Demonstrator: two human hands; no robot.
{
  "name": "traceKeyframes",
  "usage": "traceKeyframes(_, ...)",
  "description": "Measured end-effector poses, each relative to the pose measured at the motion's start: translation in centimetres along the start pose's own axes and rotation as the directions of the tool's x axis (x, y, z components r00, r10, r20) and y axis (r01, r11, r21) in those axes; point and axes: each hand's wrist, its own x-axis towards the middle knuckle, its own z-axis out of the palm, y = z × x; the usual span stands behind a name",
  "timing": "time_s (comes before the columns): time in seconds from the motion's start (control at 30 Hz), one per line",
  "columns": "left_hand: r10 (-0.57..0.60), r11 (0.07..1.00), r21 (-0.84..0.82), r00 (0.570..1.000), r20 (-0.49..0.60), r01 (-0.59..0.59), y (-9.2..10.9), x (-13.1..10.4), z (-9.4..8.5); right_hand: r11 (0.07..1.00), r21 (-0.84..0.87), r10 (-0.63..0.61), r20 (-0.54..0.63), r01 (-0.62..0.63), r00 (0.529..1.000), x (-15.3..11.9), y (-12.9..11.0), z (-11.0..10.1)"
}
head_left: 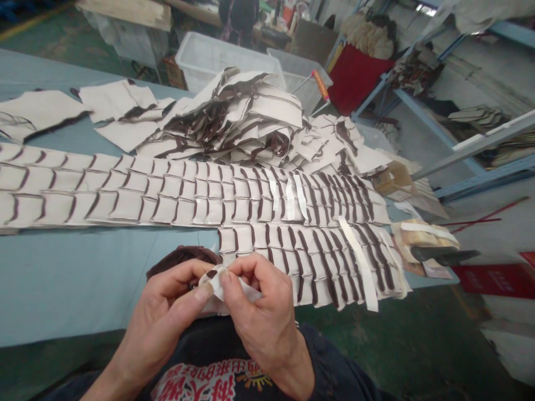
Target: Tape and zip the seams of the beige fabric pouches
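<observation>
Close in front of my body, my left hand (169,306) and my right hand (265,314) pinch a small piece of white fabric (218,283) between thumbs and fingers. A dark brown patch shows on that fabric near the left fingertips. The rest of the piece is partly hidden behind my hands. Just behind my left hand lies a bundle of dark brown fabric (179,259). Beyond my right hand, overlapping off-white fabric pieces with brown edges (311,262) lie in a short block, with a white strip (360,264) across them.
Longer rows of similar pieces (200,189) cross the blue-covered table (75,278). Behind them rises a loose heap of brown-edged fabric (267,106). Plastic bins (221,58) stand beyond the table. A yellowish wrapped bundle (424,236) sits at the right end, near a blue shelf rack (434,133).
</observation>
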Motion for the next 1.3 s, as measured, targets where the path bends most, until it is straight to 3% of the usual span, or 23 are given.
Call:
traceKeyframes(0.2,0.054,0.996,0.074,0.999,0.009,-0.054,-1.4,0.6,-1.8,1.000,0.012,0.013,-0.002,-0.013,1.000,0.1,-0.1,0.2)
traceKeyframes(0.47,0.080,0.991,0.115,0.993,-0.090,-0.069,-0.8,0.2,-0.5,0.999,0.025,0.031,-0.003,-0.031,1.000,0.3,0.2,0.7)
traceKeyframes(0.63,0.187,0.945,0.264,0.982,0.042,-0.191,-0.9,0.6,-1.6,0.993,0.096,0.064,0.044,-0.068,0.997,0.4,0.2,0.8)
traceKeyframes(0.73,0.298,0.873,0.394,0.954,0.034,-0.286,-0.6,0.6,-2.0,0.988,0.136,0.068,0.075,-0.077,0.995,0.4,0.3,0.7)
traceKeyframes(0.87,0.406,0.779,0.504,0.913,0.050,-0.374,-0.1,0.2,-1.5,0.982,0.159,0.078,0.139,-0.100,0.987,0.5,0.7,0.6)
traceKeyframes(1.03,0.476,0.767,0.521,0.877,-0.068,-0.375,-0.7,-0.4,-0.1,0.955,0.206,0.164,0.229,-0.212,0.960,0.6,1.0,0.5)
traceKeyframes(1.3,0.486,0.751,0.537,0.872,-0.058,-0.383,-1.3,-0.3,0.0,0.918,0.226,0.255,0.290,-0.325,0.923,0.7,1.3,0.7)
